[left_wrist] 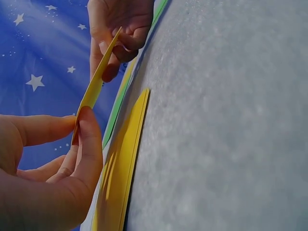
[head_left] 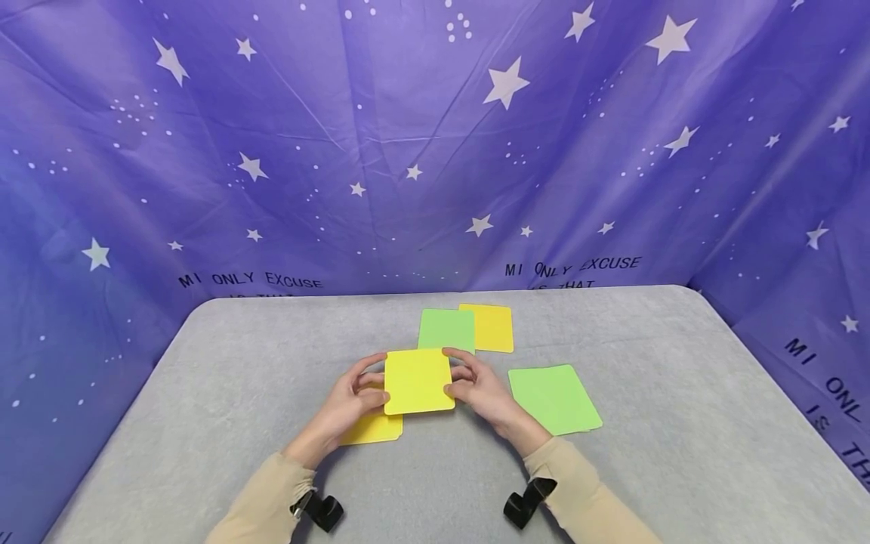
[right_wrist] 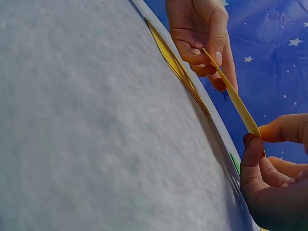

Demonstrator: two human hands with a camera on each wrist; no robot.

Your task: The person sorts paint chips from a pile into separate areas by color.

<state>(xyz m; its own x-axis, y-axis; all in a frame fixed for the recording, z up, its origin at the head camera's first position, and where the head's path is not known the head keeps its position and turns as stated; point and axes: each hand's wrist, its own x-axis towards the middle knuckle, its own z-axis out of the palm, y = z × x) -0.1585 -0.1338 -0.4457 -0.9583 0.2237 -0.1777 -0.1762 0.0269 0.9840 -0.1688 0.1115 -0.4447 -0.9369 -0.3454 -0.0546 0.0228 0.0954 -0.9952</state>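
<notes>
Both hands hold up a square yellow card (head_left: 418,381) with rounded corners, one at each side edge. The left hand (head_left: 352,400) pinches its left edge between thumb and fingers, and the right hand (head_left: 484,389) pinches the right edge. In the left wrist view the yellow card (left_wrist: 96,82) shows nearly edge-on, raised over the table. A small pile of yellow cards (head_left: 376,429) lies beneath the left hand, partly hidden by it. Right of the right hand lies a pile of green cards (head_left: 556,399).
Behind the hands a green card (head_left: 446,329) overlaps another yellow card (head_left: 495,329) near the table's far side. The grey table (head_left: 680,423) ends at a purple star-patterned curtain (head_left: 381,151). A black wrist camera (head_left: 319,511) sits on each sleeve.
</notes>
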